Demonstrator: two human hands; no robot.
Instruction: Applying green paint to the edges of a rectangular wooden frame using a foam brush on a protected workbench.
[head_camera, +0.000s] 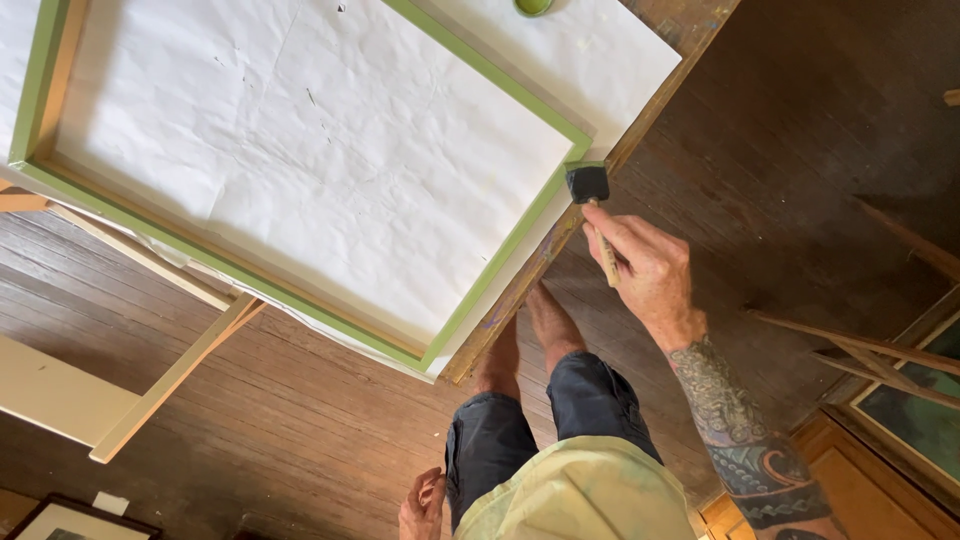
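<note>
Nearest to the camera, the left hand (422, 505) hangs low beside the person's dark shorts, well apart from the frame (500, 250); its fingers are loosely curled and hold nothing. The bare feet stand on the dark wooden floor (300, 400), just below the near corner of the frame.

A little further, the right hand (645, 270) is closed around the thin wooden handle of a foam brush (588, 185), pinching it between thumb and fingers. The black foam head touches the right corner of the frame, on its green outer edge.

The frame is a big rectangular wooden one, green on its outer sides and plain wood inside. It lies flat on white paper (330, 150), which covers the counter (560, 240). The paper inside the frame is creased and has some small dark marks. The worn wooden edge of the counter shows just beside the frame.

Beyond the frame, at the top edge, a small round green container (533, 6) stands on the paper; what it holds I cannot tell.

To the right of the frame, framed pictures (915, 400) lean near the floor.
</note>
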